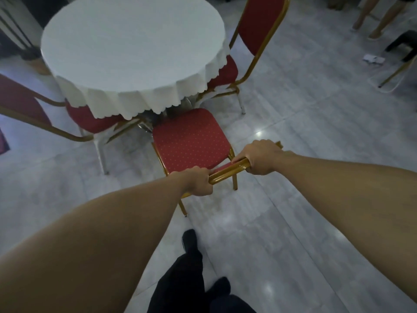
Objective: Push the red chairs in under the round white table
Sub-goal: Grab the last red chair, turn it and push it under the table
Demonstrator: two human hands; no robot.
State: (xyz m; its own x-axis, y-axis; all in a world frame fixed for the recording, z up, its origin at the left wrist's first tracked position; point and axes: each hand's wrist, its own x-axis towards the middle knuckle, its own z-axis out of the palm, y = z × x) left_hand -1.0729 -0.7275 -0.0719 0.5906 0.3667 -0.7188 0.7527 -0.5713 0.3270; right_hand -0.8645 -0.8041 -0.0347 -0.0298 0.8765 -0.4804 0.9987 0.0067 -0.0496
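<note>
A round table with a scalloped white cloth [133,46] fills the upper left. Right in front of me stands a red chair [189,141] with a gold frame, its seat's far edge just at the cloth's hem. My left hand [196,180] and my right hand [261,158] both grip the top rail of its backrest. A second red chair [257,26] stands at the table's right with its seat partly under the cloth. A third red chair [90,118] is at the left, its seat partly under the cloth too.
Pale glossy floor tiles [304,136] spread all around. My dark-clad legs and feet [191,245] are below the chair. At the top right are a person's bare legs [370,16], a dark seat [404,44] and a white object on the floor [372,58].
</note>
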